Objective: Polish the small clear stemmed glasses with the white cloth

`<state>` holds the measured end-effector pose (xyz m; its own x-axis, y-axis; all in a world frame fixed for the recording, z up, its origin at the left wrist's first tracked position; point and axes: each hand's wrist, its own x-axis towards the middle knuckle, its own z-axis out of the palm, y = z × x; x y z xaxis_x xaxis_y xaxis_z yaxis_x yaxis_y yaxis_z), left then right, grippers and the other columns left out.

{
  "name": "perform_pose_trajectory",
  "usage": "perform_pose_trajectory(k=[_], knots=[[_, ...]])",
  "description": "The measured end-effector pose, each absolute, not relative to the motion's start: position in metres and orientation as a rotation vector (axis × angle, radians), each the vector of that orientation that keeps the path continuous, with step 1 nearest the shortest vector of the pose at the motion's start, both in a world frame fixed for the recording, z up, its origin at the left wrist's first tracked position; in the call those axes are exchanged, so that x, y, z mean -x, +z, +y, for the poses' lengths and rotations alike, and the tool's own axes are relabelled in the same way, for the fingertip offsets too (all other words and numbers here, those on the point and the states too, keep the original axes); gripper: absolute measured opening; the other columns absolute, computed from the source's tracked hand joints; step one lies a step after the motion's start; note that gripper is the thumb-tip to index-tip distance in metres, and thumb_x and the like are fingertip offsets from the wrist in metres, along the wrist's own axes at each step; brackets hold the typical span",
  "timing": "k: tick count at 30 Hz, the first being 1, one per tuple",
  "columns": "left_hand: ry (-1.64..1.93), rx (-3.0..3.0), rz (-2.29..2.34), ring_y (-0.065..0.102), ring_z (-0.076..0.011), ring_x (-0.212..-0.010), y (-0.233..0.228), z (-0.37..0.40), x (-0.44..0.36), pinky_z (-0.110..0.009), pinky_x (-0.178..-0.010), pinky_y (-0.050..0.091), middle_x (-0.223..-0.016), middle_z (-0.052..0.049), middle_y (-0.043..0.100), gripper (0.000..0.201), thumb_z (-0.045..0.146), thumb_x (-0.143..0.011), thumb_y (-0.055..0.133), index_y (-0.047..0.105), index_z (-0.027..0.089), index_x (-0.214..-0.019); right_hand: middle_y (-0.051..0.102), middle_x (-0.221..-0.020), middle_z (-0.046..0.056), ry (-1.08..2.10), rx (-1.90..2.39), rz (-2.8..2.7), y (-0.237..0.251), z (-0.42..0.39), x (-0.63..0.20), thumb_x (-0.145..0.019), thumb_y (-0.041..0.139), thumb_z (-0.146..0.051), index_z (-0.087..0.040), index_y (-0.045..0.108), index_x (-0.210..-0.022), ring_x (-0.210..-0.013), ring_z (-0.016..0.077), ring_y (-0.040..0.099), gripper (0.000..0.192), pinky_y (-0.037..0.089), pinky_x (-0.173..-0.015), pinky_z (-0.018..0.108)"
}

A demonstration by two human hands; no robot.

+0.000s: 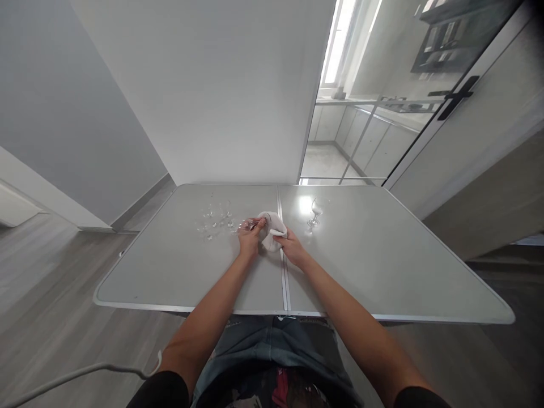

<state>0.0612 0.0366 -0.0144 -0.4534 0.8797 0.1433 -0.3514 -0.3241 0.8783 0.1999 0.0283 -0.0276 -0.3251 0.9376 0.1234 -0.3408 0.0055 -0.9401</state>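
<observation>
Grey folding table [382, 266] w/ centre seam, on grey wood floor [51, 283]. White wall [212, 85] behind; glass sliding door [382, 113] at right, bright window [340, 39] beyond.

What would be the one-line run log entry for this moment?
left hand: holds wine glass | right hand: holds white cloth against it | other glasses left, one glass right

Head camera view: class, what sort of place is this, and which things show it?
Probably a home dining area beside a kitchen: a grey folding table with wine glasses, wood-look floor, and kitchen cabinets behind a glass sliding door.
</observation>
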Motion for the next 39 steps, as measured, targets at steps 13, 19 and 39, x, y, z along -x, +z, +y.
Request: perform_pose_trajectory(k=[13,19,39], knots=[[1.87,-0.841,1.03,0.07,-0.0158,-0.08,-0.016,0.037,-0.058,-0.032,-0.082,0.054,-0.084,-0.004,0.075,0.031,0.035,-0.063,0.091,0.071,0.018,-0.08,0.072,-0.103,0.002,1.588,0.732,-1.186,-0.023,0.029,-0.202,-0.073,0.073,-0.025,-0.022,0.071,-0.117,-0.092,0.0186,0.061,0.045,0.045,-0.083,0.029],[1.879,-0.861,0.967,0.071,-0.0175,-0.086,-0.011,0.035,-0.061,-0.033,-0.086,0.054,-0.09,-0.006,0.077,0.03,0.032,-0.064,0.091,0.071,0.018,-0.081,0.072,-0.099,0.001,1.622,0.766,-1.212,-0.025,0.03,-0.202,-0.07,0.072,-0.023,-0.022,0.072,-0.112,-0.089,0.0182,0.061,0.043,0.045,-0.081,0.027],[1.917,-0.764,1.015,0.068,-0.0139,-0.075,-0.017,0.045,-0.049,-0.031,-0.08,0.053,-0.081,-0.003,0.074,0.033,0.037,-0.062,0.092,0.071,0.017,-0.08,0.073,-0.098,0.001,1.559,0.803,-1.343,-0.024,0.029,-0.203,-0.072,0.071,-0.022,-0.023,0.073,-0.115,-0.089,0.0199,0.061,0.044,0.045,-0.083,0.03]])
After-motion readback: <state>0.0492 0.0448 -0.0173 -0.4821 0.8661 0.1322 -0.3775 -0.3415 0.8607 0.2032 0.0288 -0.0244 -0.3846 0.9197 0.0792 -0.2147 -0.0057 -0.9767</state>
